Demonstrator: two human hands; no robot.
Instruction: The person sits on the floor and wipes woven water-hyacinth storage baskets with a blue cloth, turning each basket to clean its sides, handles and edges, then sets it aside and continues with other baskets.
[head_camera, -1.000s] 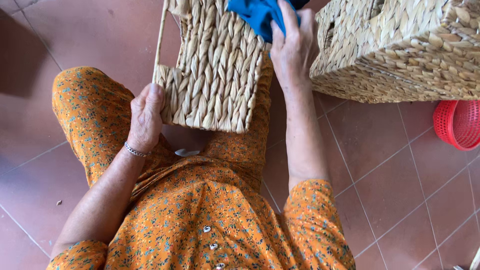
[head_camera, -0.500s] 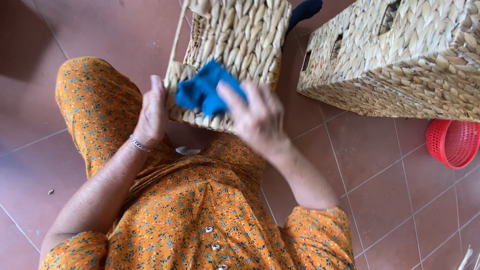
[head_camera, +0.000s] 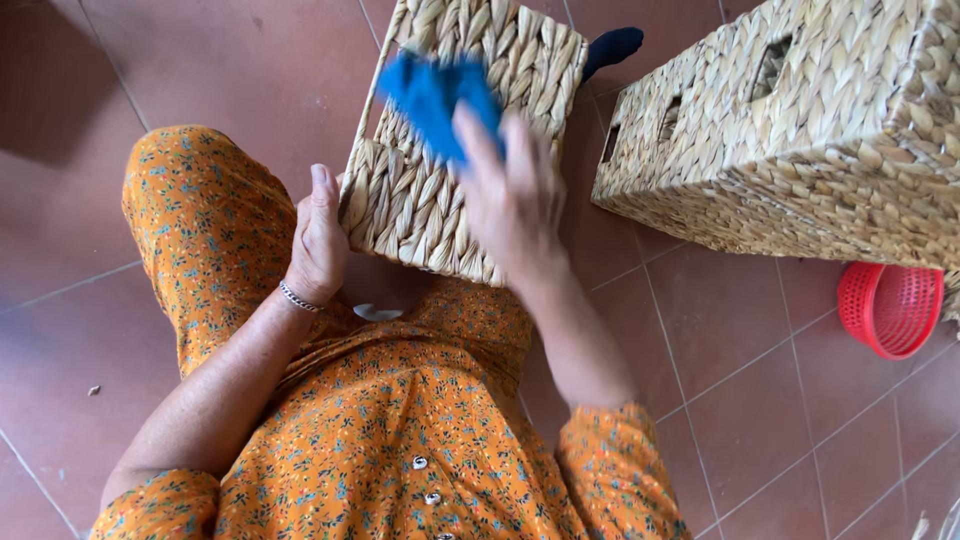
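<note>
Up on the person's lap, the woven basket (head_camera: 455, 150) stands tilted, with a blue cloth (head_camera: 432, 95) pressed against its side by the closed fingers of the right hand (head_camera: 510, 195); the left hand (head_camera: 318, 240) clasps the basket's lower left corner. Right of the basket sits a larger woven basket (head_camera: 800, 130), and beyond that a red plastic basket (head_camera: 890, 308)

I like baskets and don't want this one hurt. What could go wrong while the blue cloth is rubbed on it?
The woven basket rests on the person's lap, steadied only by the left hand at its edge. A hard push from the right hand with the blue cloth might tip it onto the tiled floor.
The cloth could also snag on the rough weave.
The bigger basket sits close, so a wide swipe might bump it.
</note>
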